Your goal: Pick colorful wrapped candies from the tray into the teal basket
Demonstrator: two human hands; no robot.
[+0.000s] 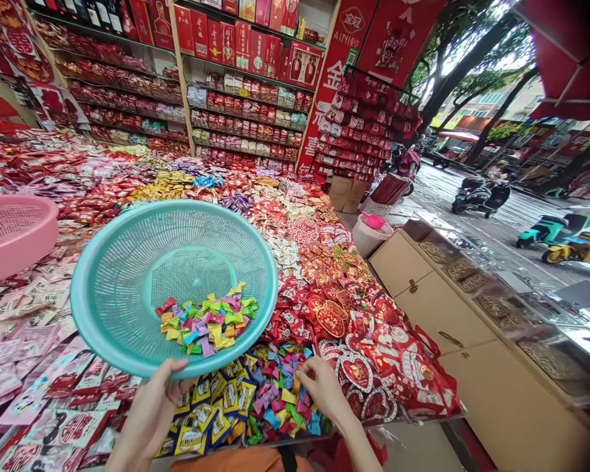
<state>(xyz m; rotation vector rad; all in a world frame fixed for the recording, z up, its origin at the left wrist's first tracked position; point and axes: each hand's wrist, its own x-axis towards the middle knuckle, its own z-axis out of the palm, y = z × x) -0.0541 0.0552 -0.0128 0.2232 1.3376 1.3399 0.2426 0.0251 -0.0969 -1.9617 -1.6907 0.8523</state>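
Front and centre, tilted toward us, sits a big teal basket, and the left hand has it by the near rim, thumb hooked over the top, fingers tucked underneath. Inside, a bright cluster of wrapped candies in yellow, green, pink, purple and orange lies bunched toward the near right side, while the far side shows bare mesh.

Now over to the right hand: it's down at the right edge of the loose candy pile, thumb and fingers bent and close together among the wrappers; whether a piece is pinched there, I cannot tell. Just left of that pile, yellow-and-navy packets lie heaped below the basket's rim. On the other flank, red heart-patterned packets spread out right beside the right hand.

Look left and a pink basket rests among more packets, cut off by the edge of view. Away to the right, a pink scoop lies in a white bucket, near a wooden cabinet. Behind it all, shelves packed with red boxes and bundles, and scooters out on the street!
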